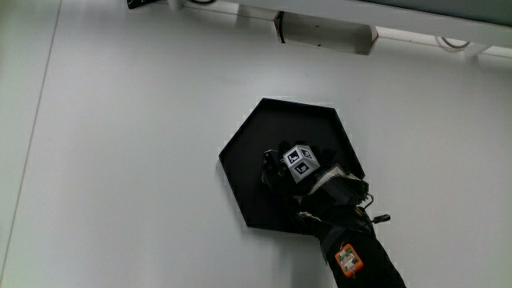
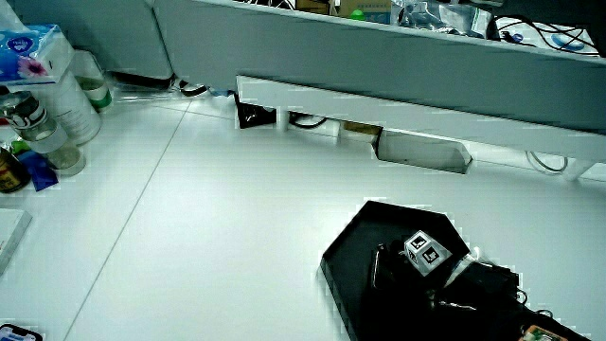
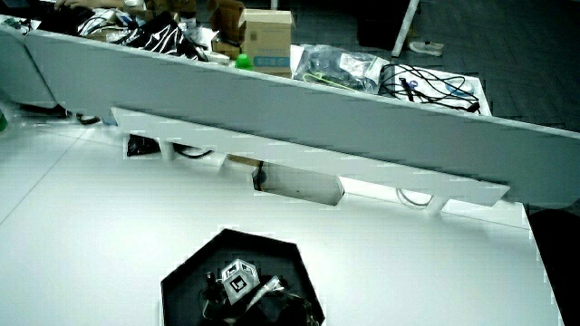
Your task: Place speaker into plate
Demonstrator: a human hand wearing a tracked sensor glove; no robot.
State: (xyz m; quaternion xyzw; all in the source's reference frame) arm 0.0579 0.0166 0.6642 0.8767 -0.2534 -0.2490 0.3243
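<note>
Resting hands (image 1: 302, 170) over plate (image 1: 260, 132), white table (image 1: 136, 160)

Your counter (image 1: 136, 160) was a plain white surface with a thin seam running along it. A black six-sided plate (image 1: 272, 132) lay flat on it, nearer to you than the low partition (image 2: 398, 66). In a side view, bottles (image 2: 57, 114), a tissue pack (image 2: 33, 52) and small items stood together at the counter's edge, well apart from the plate.

Tissue pack (image 2: 28, 52) and bottles (image 2: 43, 128) at the white table's (image 1: 120, 160) edge.
</note>
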